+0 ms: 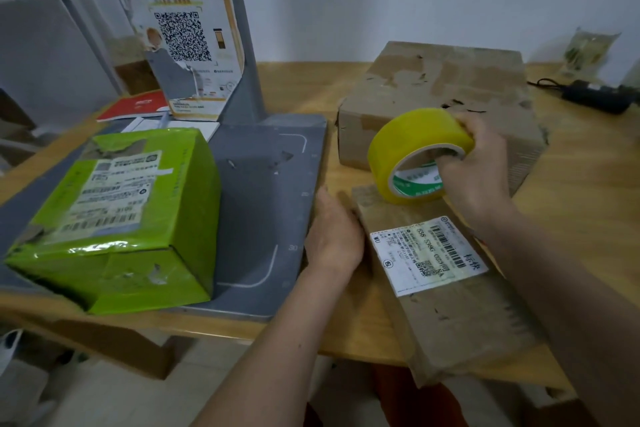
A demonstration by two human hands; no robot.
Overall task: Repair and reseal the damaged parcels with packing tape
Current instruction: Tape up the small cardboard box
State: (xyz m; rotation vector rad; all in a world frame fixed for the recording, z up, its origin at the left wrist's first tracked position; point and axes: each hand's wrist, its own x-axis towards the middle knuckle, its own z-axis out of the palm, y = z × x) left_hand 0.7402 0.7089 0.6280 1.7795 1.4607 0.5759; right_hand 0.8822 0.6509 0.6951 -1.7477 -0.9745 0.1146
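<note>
Parcels, three in view. Flat brown parcel [446, 274] nearest, lying on the counter [571, 204] with one end past the front edge, white shipping label [426, 255] face up. Larger brown box [440, 104] behind it, scuffed and torn on top. Green box [117, 218] well to the left on a grey scale platform [263, 191], corners ripped.

Tape roll [417, 156], yellow, tilted on edge, low over the far end of the flat parcel; contact unclear. Right hand [474, 166] gripping it, fingers hooked through the core, others over the outer rim. Left hand [332, 232] flat and relaxed, fingers straight, pressed against the flat parcel's left edge, holding nothing.

Handling, judged: flat parcel looks light, corrugated, stiff across its face but soft at worn edges; likely to slide on smooth wood, so bracing by the long side seems right. Roll rigid, glossy, slippery outside; core grip most secure. Free tape end not visible.
</note>
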